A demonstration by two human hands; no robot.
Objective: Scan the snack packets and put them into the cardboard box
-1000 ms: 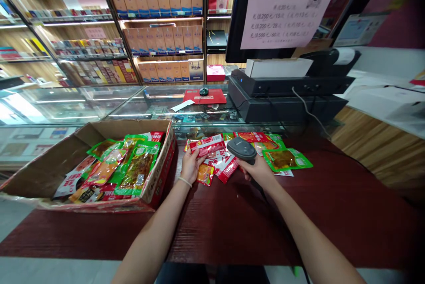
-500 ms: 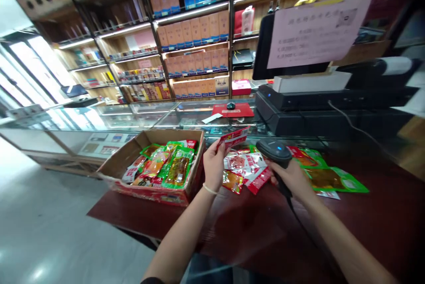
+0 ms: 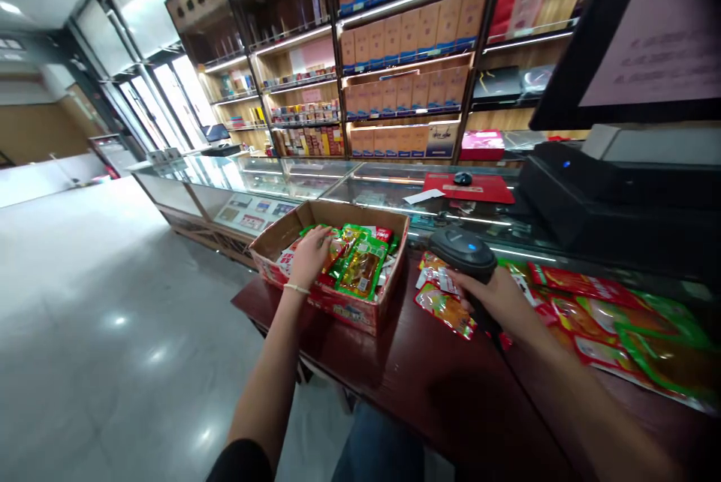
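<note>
Packets in the head view lie right under the left hand [image 3: 309, 253], which reaches over the near wall of the cardboard box [image 3: 343, 309] with its fingers bent and low among them. Whether those fingers have closed on a packet or only rest on top, I cannot tell. Just right of its fingertips lies a green-edged pouch [image 3: 362, 268], face up, with a small pale label near its lower end.

The right hand [image 3: 490, 294] is wrapped round the handle of a dark scanner [image 3: 459, 245], whose blue light shows on top; its cord [image 3: 523, 377] drops from below that hand toward the person. Just left of and below this grip, an orange packet [image 3: 444, 308] lies on the dark tabletop [image 3: 411, 362]; a wider spread of red and green packets [image 3: 608, 302] lies to its right, beyond the forearm.

To handle this well, I would have the left fingers pinch one packet by its edge, since slick wrappers probably slide and stick together. Lifting the wrist clear of the near wall should avoid a snag. The right hand is best held steady, the cord kept off the loose packets beside it.
</note>
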